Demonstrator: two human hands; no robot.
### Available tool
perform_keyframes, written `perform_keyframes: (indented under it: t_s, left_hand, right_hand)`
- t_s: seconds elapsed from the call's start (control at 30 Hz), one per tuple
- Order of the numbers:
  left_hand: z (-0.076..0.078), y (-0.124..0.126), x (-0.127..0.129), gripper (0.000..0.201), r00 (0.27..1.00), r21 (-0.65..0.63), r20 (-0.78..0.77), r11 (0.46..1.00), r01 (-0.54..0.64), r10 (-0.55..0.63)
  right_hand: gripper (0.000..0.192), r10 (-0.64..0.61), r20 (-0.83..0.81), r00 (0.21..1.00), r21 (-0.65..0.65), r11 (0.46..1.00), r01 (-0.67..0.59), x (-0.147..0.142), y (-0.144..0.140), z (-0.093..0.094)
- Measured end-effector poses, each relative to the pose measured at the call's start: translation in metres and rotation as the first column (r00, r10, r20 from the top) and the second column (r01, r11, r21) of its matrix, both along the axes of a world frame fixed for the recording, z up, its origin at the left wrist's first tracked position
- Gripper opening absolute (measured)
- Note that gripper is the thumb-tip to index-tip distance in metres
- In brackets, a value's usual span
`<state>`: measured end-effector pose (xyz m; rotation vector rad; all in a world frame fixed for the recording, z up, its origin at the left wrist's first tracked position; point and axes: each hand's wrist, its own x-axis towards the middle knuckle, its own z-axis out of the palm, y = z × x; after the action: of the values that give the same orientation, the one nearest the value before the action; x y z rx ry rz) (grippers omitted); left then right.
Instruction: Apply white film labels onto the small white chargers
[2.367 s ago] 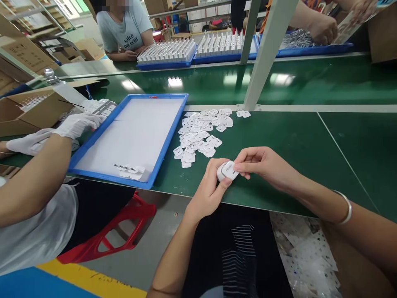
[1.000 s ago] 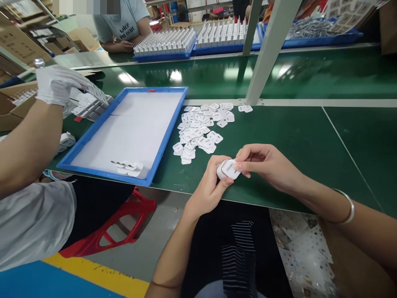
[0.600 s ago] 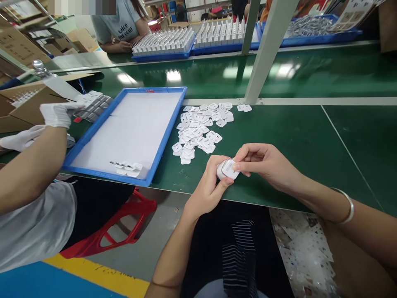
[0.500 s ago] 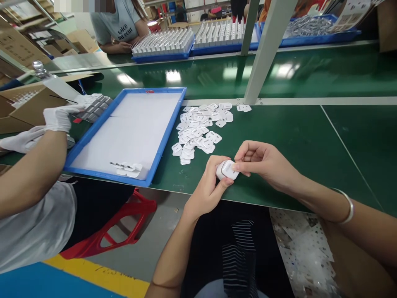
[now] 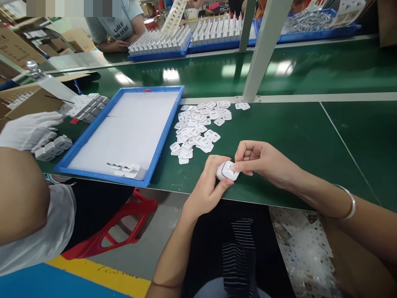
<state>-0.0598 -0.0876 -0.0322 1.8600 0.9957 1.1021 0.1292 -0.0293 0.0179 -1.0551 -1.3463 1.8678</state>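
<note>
Over the front edge of the green table, my left hand (image 5: 209, 180) grips a small white charger housing (image 5: 223, 169) between thumb and fingers. The thumb of my right hand (image 5: 259, 161) presses on the housing's face, and its other fingers are curled in beside it. Part of the housing is hidden by my fingers. Behind my hands lies a loose pile of flat white slotted plates (image 5: 194, 131), with a few apart at the back (image 5: 242, 106).
A blue-rimmed tray (image 5: 163, 142) holds several white pieces at its near corner. At left, a co-worker's gloved hand (image 5: 29, 128) is beside rows of white blocks (image 5: 54, 149). A metal post (image 5: 265, 49) rises behind the pile. Beyond the belt stand blue trays (image 5: 159, 55) of pronged parts.
My hands and the housing hold almost the same pose. The co-worker's gloved hand has drawn back left, uncovering a row of blocks. A patterned sheet now appears above the far tray.
</note>
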Motion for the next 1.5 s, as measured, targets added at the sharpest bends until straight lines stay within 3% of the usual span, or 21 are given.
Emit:
perform_keyframes:
  t_s: [0.27, 0.67, 0.83, 1.03, 1.13, 1.33, 1.4, 1.5]
  left_hand:
    - [0.0, 0.0, 0.0, 0.033, 1.0, -0.008, -0.013, 1.0, 0.003, -0.003]
    - [-0.002, -0.001, 0.001, 0.037, 1.0, -0.077, 0.003, 0.997, -0.015, 0.015]
    - [-0.004, 0.0, -0.003, 0.037, 0.994, -0.089, 0.107, 0.996, -0.008, 0.017]
    - [-0.007, 0.004, -0.005, 0.027, 0.947, -0.053, 0.322, 0.999, 0.01, 0.008]
    - [-0.009, 0.006, -0.007, 0.026, 0.942, -0.058, 0.335, 0.998, -0.002, 0.022]
    - [-0.01, 0.009, -0.008, 0.026, 0.909, -0.089, 0.412, 0.996, -0.022, 0.057]
    - [-0.009, 0.008, -0.005, 0.022, 0.93, -0.035, 0.359, 0.997, -0.066, 0.074]
    - [0.002, 0.003, -0.006, 0.012, 0.981, 0.084, 0.149, 0.987, -0.137, 0.124]
  right_hand:
    - [0.038, 0.009, -0.001, 1.0, -0.016, 1.0, -0.009, 0.0, 0.001, -0.001]
    - [0.041, -0.027, 0.075, 0.997, 0.151, 0.988, 0.015, -0.003, -0.002, 0.006]
    - [0.042, -0.009, 0.096, 0.995, 0.191, 0.982, -0.009, -0.006, -0.003, -0.004]
    - [0.047, 0.183, -0.08, 0.98, 0.045, 0.983, -0.18, -0.014, -0.006, -0.02]
    - [0.055, 0.164, -0.138, 0.977, -0.049, 0.984, -0.172, -0.015, -0.003, -0.02]
    - [0.051, 0.086, -0.112, 0.99, -0.113, 0.989, -0.099, -0.014, 0.009, -0.023]
    - [0.048, 0.053, -0.106, 0.993, -0.138, 0.988, -0.068, -0.014, 0.011, -0.026]
    - [0.042, 0.008, -0.142, 0.99, -0.197, 0.98, -0.036, -0.013, 0.014, -0.03]
